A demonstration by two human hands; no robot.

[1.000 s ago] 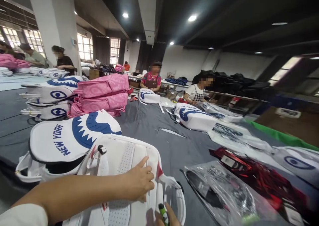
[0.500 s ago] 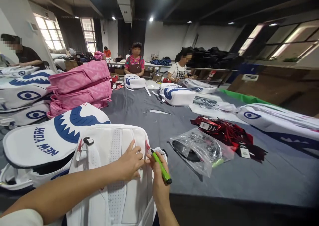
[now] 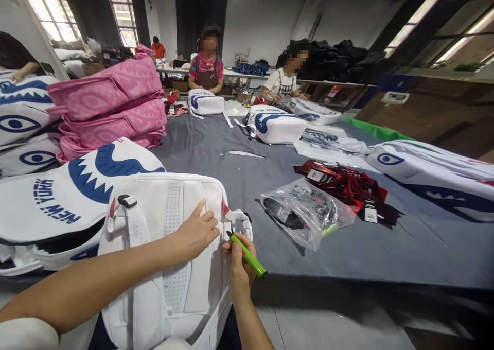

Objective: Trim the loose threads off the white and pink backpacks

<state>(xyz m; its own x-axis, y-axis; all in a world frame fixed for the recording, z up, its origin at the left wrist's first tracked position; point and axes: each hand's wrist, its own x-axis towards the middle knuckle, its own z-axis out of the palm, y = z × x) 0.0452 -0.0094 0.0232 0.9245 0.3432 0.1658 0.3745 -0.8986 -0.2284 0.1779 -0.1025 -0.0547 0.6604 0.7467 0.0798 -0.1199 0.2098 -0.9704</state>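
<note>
The left hand (image 3: pixel 196 232) lies flat on the back panel of a white backpack (image 3: pixel 170 257), its fingers (image 3: pixel 204 217) released and spread, pressing the fabric near the top right corner without gripping anything. The right hand (image 3: pixel 238 260) comes up from below just beside it, fingers clenched around a green pen (image 3: pixel 247 255), whose dark tip points up-left at the backpack's edge beside a small red tab. The backpack lies back side up (straps toward the camera) at the near edge of the grey bench (image 3: pixel 386 247), partly over a white bag (image 3: pixel 69 195) printed with blue shark teeth and "NEW YORK". Behind that sit stacked pink bags (image 3: pixel 111 103). To the right of the hands, on the bench, lies a clear plastic pouch (image 3: pixel 304 213) and, just past it, a red shiny heap (image 3: pixel 347 185) with tags. Two people sit at the far end.
</note>
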